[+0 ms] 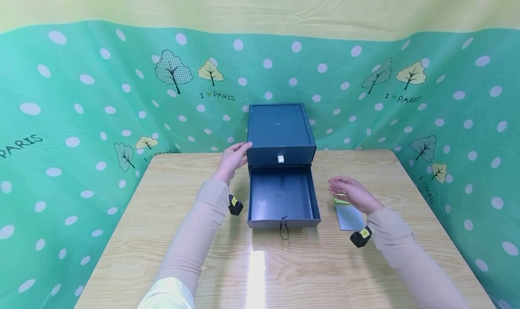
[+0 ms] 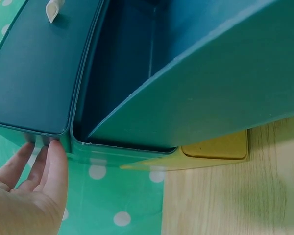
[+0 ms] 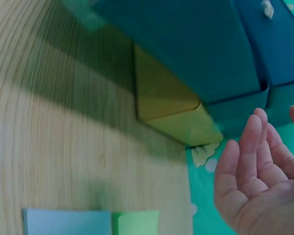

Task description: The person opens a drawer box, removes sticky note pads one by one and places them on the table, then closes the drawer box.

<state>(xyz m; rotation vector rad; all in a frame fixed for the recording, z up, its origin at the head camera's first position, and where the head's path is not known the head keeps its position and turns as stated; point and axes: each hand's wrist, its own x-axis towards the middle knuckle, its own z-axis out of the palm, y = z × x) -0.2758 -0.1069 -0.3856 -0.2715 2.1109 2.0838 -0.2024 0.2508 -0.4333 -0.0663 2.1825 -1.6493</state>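
Note:
A dark blue drawer cabinet stands at the back of the table, its top drawer closed with a small white knob. Below that, a drawer is pulled far out, showing a bare inside and a thin black loop on its front. My left hand touches the left side of the cabinet's top section, its fingers stretched upright along the wall in the left wrist view. To the right of the cabinet my right hand hovers with loosely bent fingers, holding nothing.
Under the pulled-out drawer sits a yellow drawer section. A light blue paper pad and a green one lie on the wooden table below my right hand. A green dotted curtain hangs around the table.

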